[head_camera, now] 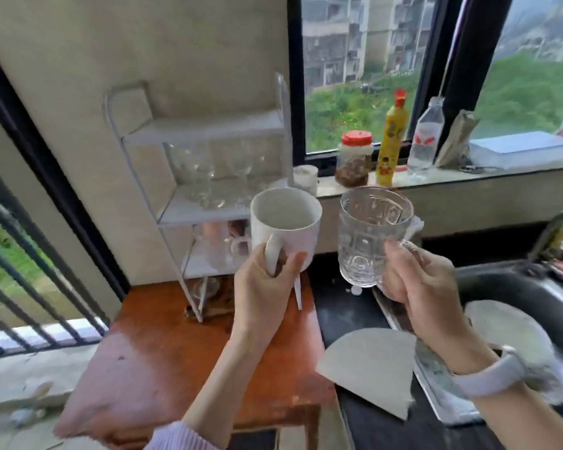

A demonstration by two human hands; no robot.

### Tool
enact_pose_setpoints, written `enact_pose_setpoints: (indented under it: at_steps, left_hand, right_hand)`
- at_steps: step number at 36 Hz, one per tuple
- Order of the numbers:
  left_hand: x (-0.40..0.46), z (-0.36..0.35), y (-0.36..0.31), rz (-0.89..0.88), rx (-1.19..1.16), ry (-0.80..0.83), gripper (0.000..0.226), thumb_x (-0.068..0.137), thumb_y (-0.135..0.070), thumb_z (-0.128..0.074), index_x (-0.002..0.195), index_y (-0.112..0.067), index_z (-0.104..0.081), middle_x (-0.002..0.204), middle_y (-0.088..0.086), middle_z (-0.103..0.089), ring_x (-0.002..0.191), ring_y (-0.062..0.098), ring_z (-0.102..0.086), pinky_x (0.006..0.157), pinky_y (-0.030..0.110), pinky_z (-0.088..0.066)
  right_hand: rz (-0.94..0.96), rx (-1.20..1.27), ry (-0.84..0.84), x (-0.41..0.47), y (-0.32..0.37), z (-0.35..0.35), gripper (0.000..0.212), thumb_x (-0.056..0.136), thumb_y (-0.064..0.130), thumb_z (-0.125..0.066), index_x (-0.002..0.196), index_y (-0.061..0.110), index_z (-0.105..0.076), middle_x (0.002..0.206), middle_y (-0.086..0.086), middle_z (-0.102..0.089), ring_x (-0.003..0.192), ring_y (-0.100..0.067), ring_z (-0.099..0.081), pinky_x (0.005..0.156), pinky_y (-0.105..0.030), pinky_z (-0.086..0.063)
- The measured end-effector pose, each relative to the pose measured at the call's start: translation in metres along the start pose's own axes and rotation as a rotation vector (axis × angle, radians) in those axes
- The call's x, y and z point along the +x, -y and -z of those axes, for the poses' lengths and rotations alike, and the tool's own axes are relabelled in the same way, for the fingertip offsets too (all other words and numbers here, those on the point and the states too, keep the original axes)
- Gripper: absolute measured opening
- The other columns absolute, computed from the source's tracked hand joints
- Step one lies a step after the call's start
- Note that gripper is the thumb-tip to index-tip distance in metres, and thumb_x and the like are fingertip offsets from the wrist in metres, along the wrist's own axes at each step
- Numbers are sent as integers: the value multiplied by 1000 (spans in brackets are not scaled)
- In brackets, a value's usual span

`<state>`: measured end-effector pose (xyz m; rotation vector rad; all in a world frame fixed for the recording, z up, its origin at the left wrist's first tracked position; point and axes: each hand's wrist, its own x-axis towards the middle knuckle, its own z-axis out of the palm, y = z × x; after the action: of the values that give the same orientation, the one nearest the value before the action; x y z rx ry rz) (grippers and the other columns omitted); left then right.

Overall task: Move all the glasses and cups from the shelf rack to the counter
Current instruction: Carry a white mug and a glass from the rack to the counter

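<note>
My left hand (262,287) grips the handle of a white ceramic mug (285,222), held upright in the air in front of the white shelf rack (189,177). My right hand (416,280) holds a clear patterned glass mug (369,235) by its handle, above the dark counter (342,306). Several stemmed glasses (221,177) stand on the rack's middle shelf. On the lower shelf are clear glass cups (223,248). Another small glass (205,289) sits at the rack's foot.
The rack stands on a reddish wooden table (163,352). A steel sink (514,287) with a white plate (507,326) lies at right. A flat pale board piece (371,368) rests on the counter. A jar (355,159), yellow bottle (391,138) and water bottle (426,138) line the windowsill.
</note>
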<state>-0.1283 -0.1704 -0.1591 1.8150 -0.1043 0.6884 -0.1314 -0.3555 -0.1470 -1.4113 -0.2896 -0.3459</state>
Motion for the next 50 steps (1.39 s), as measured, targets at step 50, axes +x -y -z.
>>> enact_pose_setpoints:
  at_steps: [50]
  left_hand:
    - [-610,-801,-406,-176,-502,1665,21,86,-24,-59,66,-19,-55,61,-8,-58,55,-1,-51,46,7,-36]
  right_hand:
    - [-331,-716,-1672,-487,195,831,51,88,36,-52,46,22,-27,40,10,-27,42,-10,-25,43,-21,-23]
